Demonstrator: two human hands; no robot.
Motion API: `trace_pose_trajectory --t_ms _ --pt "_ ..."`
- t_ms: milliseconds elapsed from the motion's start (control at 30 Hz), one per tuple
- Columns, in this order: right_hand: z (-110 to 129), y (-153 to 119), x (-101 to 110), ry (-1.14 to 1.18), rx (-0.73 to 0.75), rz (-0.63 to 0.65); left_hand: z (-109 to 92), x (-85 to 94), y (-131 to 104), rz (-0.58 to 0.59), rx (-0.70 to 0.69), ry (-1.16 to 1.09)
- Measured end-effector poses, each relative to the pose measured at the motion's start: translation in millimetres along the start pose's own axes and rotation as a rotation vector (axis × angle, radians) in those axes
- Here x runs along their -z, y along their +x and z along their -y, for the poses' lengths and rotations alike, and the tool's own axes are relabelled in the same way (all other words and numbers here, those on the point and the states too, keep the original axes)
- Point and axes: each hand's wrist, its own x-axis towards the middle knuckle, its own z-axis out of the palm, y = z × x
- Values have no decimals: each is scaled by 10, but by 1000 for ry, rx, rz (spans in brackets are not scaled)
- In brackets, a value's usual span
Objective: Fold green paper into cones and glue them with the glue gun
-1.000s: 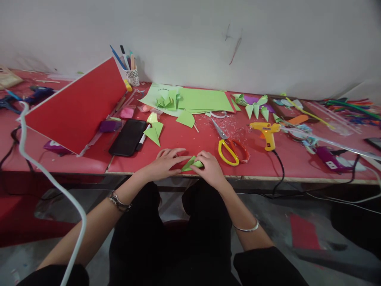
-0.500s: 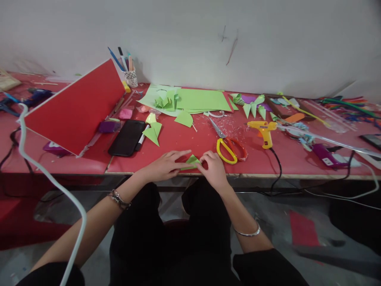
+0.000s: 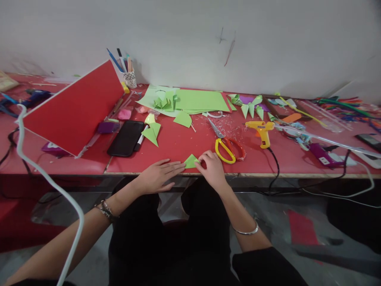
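A small folded piece of green paper (image 3: pixel 191 161) lies at the table's front edge, showing as a triangle. My left hand (image 3: pixel 159 176) lies flat with fingers stretched out, its fingertips at the paper's left corner. On the opposite side, my right hand (image 3: pixel 212 167) pinches the paper's right corner between thumb and forefinger. Scissors (image 3: pixel 225 149) with one yellow and one orange handle rest just right of that hand. Beyond the paper are a rounded green paper piece (image 3: pixel 182 118) and a folded green paper piece (image 3: pixel 152 133).
A black phone (image 3: pixel 126 138) and a marker (image 3: pixel 141 138) lie to the left, near a leaning red board (image 3: pixel 76 107). On the right is a yellow glue gun (image 3: pixel 261 132) with its cord over the edge. Green sheets (image 3: pixel 202 100) and a pen cup (image 3: pixel 129 78) stand along the wall.
My left hand has drawn back to the left and nearer to me, uncovering more of the green paper. My right hand stays at the paper's right corner.
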Motion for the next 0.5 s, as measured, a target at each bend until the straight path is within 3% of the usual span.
trace_pose_trajectory --t_ms 267,500 --pt "12 2 -33 -17 -17 -22 7 73 -114 -25 57 -72" --pt "-3 4 -50 42 -18 -22 62 27 289 -164 82 -320"
